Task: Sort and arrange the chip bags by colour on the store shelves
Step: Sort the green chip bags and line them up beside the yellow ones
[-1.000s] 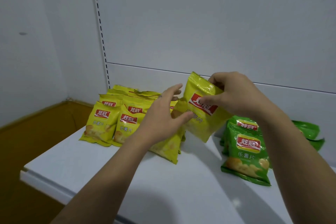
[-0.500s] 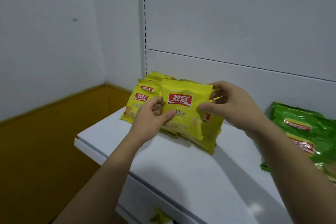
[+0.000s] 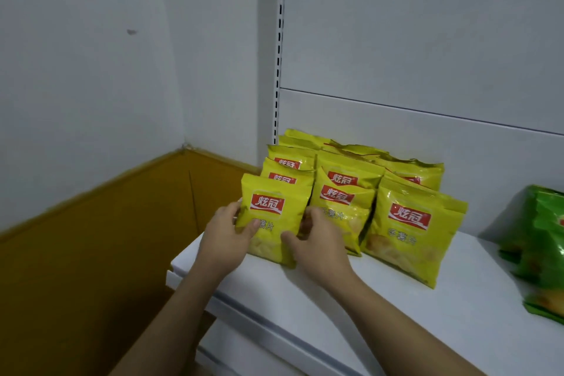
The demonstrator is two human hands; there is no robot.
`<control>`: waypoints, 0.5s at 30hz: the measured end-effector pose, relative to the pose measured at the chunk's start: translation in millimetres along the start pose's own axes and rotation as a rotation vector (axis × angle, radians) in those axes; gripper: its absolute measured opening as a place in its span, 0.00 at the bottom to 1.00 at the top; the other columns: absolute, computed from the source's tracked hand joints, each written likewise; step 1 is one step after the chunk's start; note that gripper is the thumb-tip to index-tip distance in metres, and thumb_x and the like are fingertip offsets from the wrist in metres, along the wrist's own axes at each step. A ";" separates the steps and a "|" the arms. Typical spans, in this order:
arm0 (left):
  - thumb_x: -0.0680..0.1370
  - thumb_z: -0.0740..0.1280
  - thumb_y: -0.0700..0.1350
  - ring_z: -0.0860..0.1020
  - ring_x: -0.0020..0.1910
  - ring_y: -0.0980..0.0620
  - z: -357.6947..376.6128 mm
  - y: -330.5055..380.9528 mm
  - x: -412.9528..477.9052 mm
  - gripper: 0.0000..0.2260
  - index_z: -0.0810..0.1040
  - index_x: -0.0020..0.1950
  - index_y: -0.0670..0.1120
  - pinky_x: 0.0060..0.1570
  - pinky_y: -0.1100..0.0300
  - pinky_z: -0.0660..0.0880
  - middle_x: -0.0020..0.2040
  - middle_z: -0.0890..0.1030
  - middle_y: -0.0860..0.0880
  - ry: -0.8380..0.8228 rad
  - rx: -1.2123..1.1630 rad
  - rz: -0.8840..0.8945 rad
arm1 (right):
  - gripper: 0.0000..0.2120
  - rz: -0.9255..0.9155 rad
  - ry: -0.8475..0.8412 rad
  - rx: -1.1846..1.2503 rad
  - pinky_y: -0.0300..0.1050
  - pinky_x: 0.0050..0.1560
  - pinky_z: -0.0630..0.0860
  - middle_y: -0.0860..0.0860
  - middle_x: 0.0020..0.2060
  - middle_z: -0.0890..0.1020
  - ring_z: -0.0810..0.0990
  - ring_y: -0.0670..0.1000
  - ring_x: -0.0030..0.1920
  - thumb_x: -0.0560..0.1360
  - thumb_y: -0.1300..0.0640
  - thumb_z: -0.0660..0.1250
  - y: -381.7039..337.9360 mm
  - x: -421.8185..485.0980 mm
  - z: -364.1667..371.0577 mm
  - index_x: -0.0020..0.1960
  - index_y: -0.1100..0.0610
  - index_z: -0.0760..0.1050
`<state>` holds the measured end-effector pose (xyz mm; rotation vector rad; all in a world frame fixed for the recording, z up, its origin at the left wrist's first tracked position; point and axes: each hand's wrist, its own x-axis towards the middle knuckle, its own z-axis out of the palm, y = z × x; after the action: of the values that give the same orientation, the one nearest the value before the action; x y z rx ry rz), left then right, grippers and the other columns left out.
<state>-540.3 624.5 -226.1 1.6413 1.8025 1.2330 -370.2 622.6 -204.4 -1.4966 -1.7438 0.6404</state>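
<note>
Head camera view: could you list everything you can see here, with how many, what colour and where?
yellow chip bags: at least eight, yellow with red logos, overlapping in three rows on the shelf's left part.
front yellow bag: one, yellow, front of the leftmost row, upright between both hands.
green chip bags: at least two, green, right edge of view, cut off.
shelf: one, white, under all the bags.
back panel: one, pale grey, behind the shelf.
floor: brownish yellow, lower left.
left hand: one, grips the front yellow bag's left edge.
right hand: one, grips its right edge.
</note>
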 end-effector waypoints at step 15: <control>0.76 0.70 0.50 0.78 0.55 0.48 7.4 3.8 51.4 0.15 0.74 0.61 0.51 0.55 0.48 0.77 0.55 0.81 0.51 -0.094 -0.073 0.019 | 0.27 0.071 0.235 -0.283 0.49 0.46 0.75 0.53 0.51 0.81 0.80 0.58 0.52 0.73 0.48 0.70 -13.0 31.2 19.7 0.67 0.53 0.62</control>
<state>-543.8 674.9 -213.7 1.6512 1.6706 1.1946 -395.3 652.3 -199.7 -1.7552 -1.6533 0.2448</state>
